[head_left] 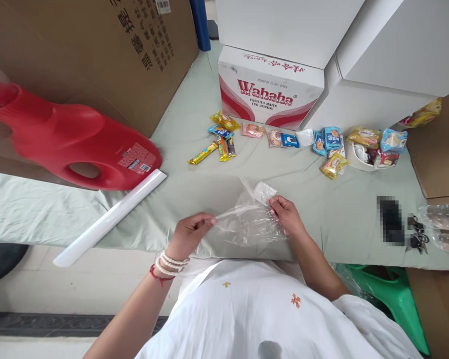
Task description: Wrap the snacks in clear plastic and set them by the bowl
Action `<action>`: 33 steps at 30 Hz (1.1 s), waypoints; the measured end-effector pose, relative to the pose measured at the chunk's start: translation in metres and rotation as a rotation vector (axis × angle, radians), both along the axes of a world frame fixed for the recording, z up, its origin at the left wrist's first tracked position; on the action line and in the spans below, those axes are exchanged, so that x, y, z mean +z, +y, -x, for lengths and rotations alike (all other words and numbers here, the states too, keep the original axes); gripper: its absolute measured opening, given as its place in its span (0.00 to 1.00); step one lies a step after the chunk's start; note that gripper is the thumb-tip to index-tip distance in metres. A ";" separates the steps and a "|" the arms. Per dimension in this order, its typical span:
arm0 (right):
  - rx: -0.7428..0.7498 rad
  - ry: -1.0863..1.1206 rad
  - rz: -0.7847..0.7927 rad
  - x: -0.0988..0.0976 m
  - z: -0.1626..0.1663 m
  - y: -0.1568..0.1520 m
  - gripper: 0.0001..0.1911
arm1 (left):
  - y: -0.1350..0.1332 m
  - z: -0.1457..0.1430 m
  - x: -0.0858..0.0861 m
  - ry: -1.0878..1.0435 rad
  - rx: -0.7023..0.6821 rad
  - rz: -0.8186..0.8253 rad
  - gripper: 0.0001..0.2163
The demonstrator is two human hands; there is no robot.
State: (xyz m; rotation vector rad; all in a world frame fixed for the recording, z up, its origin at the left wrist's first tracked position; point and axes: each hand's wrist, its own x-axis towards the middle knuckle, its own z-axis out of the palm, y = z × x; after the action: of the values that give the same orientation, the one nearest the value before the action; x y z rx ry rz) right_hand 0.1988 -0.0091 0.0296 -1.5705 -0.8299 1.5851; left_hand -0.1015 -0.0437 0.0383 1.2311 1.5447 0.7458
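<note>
A clear plastic bag (249, 219) lies over the pale green cloth (194, 189) just in front of me. My left hand (191, 233) pinches the bag's left edge, fingers closed. My right hand (286, 215) grips its upper right edge, fingers closed too. The bag looks crumpled and I see nothing inside it. White bead bracelets and a red string circle my left wrist.
Several wrapped snacks (221, 139) lie in a row further back, more in a white bowl (359, 158). A Wahaha box (269, 89), white cartons, a red detergent jug (75, 139), a white tube (110, 217), keys (418, 234), a green stool (392, 294).
</note>
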 end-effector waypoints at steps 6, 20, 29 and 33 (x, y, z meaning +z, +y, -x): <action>0.043 -0.092 -0.059 0.001 -0.006 -0.002 0.18 | -0.004 0.038 0.002 0.150 0.005 -0.019 0.20; 0.126 -0.159 -0.158 -0.001 -0.007 -0.011 0.18 | 0.036 -0.061 -0.011 0.268 -0.210 -0.211 0.18; 0.036 -0.082 -0.081 -0.003 -0.013 -0.018 0.21 | 0.029 -0.008 -0.015 -0.157 0.372 -0.094 0.15; 0.077 -0.049 -0.068 -0.003 -0.007 -0.016 0.21 | 0.017 0.011 -0.021 -0.151 0.430 -0.049 0.15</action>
State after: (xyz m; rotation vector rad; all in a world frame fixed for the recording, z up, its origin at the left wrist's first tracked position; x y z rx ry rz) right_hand 0.2056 -0.0246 0.0262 -1.5510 -0.9713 1.5616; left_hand -0.1122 -0.0271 0.0173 0.8593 1.6905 1.1322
